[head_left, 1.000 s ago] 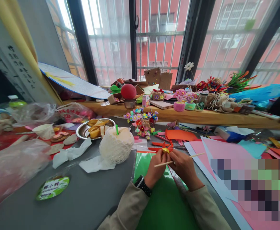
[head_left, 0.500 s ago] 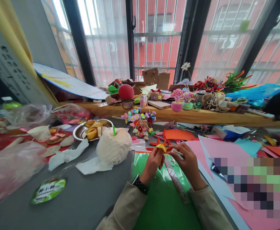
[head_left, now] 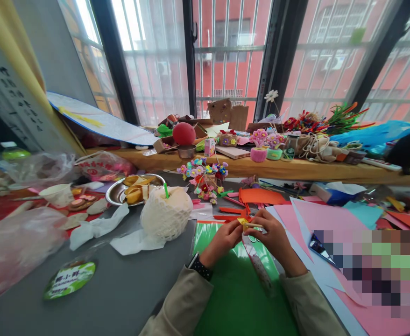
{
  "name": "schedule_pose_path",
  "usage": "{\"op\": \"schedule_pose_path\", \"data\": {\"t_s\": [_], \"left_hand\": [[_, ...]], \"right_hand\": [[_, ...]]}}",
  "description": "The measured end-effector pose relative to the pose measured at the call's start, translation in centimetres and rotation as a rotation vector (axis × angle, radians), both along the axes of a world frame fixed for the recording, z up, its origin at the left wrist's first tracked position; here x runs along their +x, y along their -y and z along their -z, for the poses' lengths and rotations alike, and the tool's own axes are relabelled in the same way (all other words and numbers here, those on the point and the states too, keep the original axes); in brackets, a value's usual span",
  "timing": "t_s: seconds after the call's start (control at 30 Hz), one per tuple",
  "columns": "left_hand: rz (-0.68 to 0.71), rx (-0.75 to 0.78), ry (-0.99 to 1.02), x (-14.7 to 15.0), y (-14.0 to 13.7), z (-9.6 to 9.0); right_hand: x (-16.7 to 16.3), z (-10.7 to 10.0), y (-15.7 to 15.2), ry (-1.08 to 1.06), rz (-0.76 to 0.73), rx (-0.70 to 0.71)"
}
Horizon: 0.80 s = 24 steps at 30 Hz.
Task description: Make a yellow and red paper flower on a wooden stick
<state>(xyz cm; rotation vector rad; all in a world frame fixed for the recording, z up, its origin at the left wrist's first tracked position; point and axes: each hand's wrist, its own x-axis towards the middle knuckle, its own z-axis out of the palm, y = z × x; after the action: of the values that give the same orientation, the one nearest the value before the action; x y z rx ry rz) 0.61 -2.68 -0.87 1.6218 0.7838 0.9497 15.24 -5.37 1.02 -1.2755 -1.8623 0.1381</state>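
My left hand pinches a small yellow and red folded paper piece, held above the far end of a green folder. Between the fingers of my right hand is a thin pale stick, its tip at the yellow paper. Whether the tip touches the paper I cannot tell. Under the hands, a clear ruler lies on the folder, and white scissors are partly hidden by my right fingers. Red paper strips lie just past the hands.
Left of the folder stands a netted coconut with a green straw, beside a metal bowl of peels. Coloured paper sheets and a phone lie to the right. Small craft flowers stand behind; a crowded ledge runs below the window.
The yellow and red paper has turned and shifted slightly right; its red points show less. My right hand has brought the stick's tip up against or near it.
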Motion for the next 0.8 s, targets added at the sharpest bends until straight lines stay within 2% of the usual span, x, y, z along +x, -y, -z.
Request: {"op": "schedule_pose_path", "data": {"t_s": [0.1,0.43,0.57,0.7,0.8], "left_hand": [[0.087,0.031,-0.032,-0.3,0.1,-0.2],[-0.023,0.199,-0.139,-1.0,-0.6,-1.1],[0.007,0.112,-0.117,-1.3,-0.9,-0.8],[-0.074,0.023,-0.084,-1.5,-0.9,-0.8],[-0.078,-0.039,-0.022,-1.7,-0.9,-1.4]], "right_hand": [[-0.2,0.1,0.0,0.031,0.027,-0.006],[0.7,-0.1,-0.1,0.005,0.117,0.056],[1.3,-0.2,-0.1,0.032,0.115,-0.004],[1.2,0.0,-0.1,0.057,0.024,-0.055],[0.9,0.0,-0.2,0.032,-0.023,-0.067]]}}
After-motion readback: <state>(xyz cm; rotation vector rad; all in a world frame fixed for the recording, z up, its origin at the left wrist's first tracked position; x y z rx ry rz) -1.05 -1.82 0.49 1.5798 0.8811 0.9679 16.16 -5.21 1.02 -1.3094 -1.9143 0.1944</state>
